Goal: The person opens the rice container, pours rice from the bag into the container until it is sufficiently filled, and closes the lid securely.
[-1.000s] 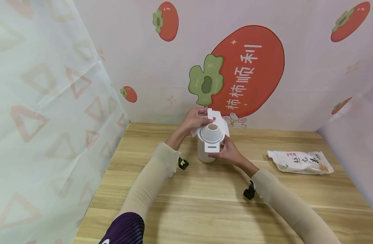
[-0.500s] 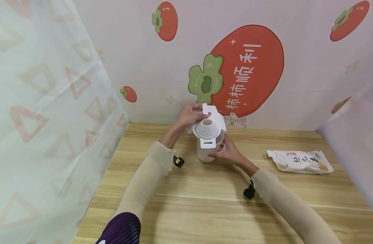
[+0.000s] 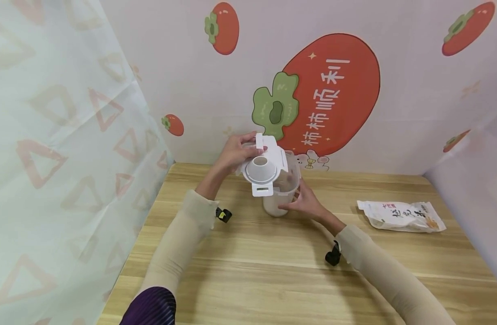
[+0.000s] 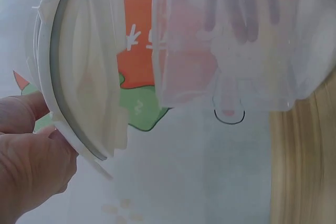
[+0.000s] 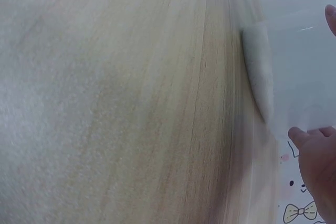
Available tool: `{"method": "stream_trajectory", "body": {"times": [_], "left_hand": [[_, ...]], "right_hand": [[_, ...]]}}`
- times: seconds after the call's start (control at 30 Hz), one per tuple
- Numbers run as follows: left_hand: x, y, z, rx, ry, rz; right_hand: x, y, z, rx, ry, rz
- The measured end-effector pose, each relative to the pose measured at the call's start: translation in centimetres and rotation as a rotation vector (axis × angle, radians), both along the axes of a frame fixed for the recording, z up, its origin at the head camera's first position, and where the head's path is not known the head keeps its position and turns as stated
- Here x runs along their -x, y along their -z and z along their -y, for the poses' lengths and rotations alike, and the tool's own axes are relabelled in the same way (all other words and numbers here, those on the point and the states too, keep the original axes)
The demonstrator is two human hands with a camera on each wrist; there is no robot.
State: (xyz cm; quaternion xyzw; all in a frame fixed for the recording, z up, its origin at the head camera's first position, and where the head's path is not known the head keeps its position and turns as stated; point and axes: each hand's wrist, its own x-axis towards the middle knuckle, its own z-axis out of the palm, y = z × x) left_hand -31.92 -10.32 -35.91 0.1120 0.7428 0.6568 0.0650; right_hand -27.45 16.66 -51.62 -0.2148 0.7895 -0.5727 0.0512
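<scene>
A white lid (image 3: 276, 155) with a raised round spout and side flaps is held by my left hand (image 3: 234, 152) at its far left edge. It hangs tilted above and left of a translucent container (image 3: 287, 197) that stands on the table, its mouth partly uncovered. In the left wrist view a gap separates the lid (image 4: 86, 72) from the container (image 4: 184, 61). My right hand (image 3: 307, 203) grips the container's right side, fingers spread round it. A whitish layer (image 5: 257, 66) shows in the container's bottom in the right wrist view.
A white printed packet (image 3: 402, 215) lies on the wooden table (image 3: 273, 271) to the right. Behind stands a wall covering (image 3: 216, 90) with red fruit prints, close to the container. Another covering (image 3: 70, 180) borders the table's left edge.
My left hand has lifted the lid off the container's rim and carried it left, uncovering part of the mouth. The right hand and the container have stayed in place.
</scene>
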Motion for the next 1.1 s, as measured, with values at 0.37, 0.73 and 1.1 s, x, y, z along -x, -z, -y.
{"method": "stream_trajectory", "body": {"times": [0.37, 0.73, 1.1], "left_hand": [[-0.9, -0.5, 4.3, 0.098, -0.046, -0.018], [-0.9, 0.8, 7.8, 0.172, -0.041, -0.015], [-0.5, 2.9, 11.0, 0.204, -0.027, 0.047]], "right_hand": [[-0.1, 0.0, 0.0, -0.005, 0.009, 0.018], [0.0, 0.0, -0.1, 0.0, -0.005, 0.022], [-0.3, -0.5, -0.1, -0.001, -0.01, 0.027]]}}
